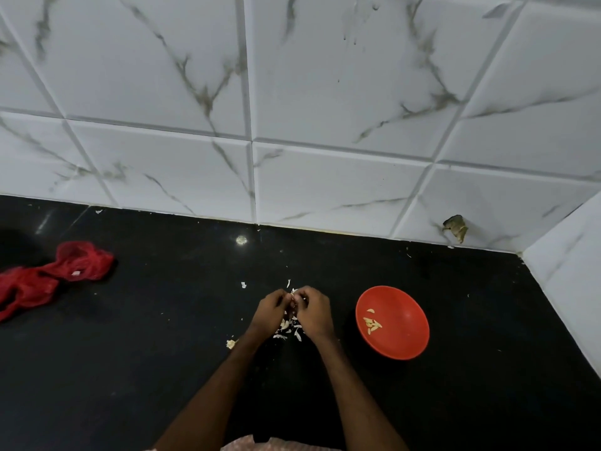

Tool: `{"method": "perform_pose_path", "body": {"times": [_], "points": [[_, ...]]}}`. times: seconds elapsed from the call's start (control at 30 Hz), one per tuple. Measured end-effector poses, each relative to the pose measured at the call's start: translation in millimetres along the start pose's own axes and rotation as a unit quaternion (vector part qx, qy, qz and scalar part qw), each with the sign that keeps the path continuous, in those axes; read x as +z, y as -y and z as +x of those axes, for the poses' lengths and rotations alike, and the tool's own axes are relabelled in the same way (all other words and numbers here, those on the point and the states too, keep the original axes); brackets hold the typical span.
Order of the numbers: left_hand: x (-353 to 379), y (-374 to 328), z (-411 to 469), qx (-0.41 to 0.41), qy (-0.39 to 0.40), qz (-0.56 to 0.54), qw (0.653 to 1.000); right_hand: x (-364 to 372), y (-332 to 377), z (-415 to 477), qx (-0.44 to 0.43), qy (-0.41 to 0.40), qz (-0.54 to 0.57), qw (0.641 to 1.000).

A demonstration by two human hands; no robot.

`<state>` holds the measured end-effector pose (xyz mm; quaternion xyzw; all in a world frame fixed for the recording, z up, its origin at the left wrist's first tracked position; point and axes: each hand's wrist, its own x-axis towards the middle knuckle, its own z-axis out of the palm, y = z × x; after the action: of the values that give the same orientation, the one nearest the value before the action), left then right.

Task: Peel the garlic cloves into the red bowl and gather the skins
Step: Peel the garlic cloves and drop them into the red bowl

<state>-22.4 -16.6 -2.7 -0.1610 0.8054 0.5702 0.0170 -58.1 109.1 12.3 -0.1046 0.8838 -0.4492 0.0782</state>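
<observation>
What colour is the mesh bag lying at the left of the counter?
Red. The mesh bag shows clearly in the head view, on the black counter.

Upright red bowl (406,340) holds a few peeled cloves (372,323); white skins (286,330) lie scattered at its 9 o'clock.

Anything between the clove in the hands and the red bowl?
Nothing visible. The left hand and right hand pinch the garlic clove; only bare black counter separates them from the red bowl. Skins lie beneath the hands.

home kitchen, black stone counter (162,320) w/ marble-look tiled backsplash (325,92), garlic skins (286,330), red bowl (403,301)
</observation>
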Motion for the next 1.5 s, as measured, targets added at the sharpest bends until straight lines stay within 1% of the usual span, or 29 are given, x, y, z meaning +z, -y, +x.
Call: {"method": "perform_pose_path", "body": {"times": [0.13,0.3,0.47,0.63,0.83,1.1,1.3,1.5], "points": [[1,2,4,0.001,-0.006,-0.023,1.000,-5,6,-2,0.049,0.001,0.124,0.991],[-1,-5,2,0.017,-0.027,-0.049,0.998,-11,15,-3,0.055,-0.002,0.178,0.983],[-8,-41,6,0.080,-0.032,-0.052,0.995,-32,39,9,0.042,-0.041,0.214,0.975],[-16,-77,9,0.129,-0.050,-0.062,0.988,-49,65,17,0.051,-0.068,0.289,0.954],[-12,-87,3,0.127,-0.033,-0.127,0.983,-51,74,15,0.033,-0.085,0.282,0.955],[-7,-91,4,0.096,-0.020,-0.225,0.969,-59,81,19,0.054,-0.073,0.277,0.957],[-8,-96,0,0.108,-0.028,-0.191,0.975,-64,85,19,0.038,-0.070,0.253,0.964],[-16,-109,10,0.144,-0.077,-0.109,0.981,-75,99,27,0.041,-0.067,0.295,0.952]]}}
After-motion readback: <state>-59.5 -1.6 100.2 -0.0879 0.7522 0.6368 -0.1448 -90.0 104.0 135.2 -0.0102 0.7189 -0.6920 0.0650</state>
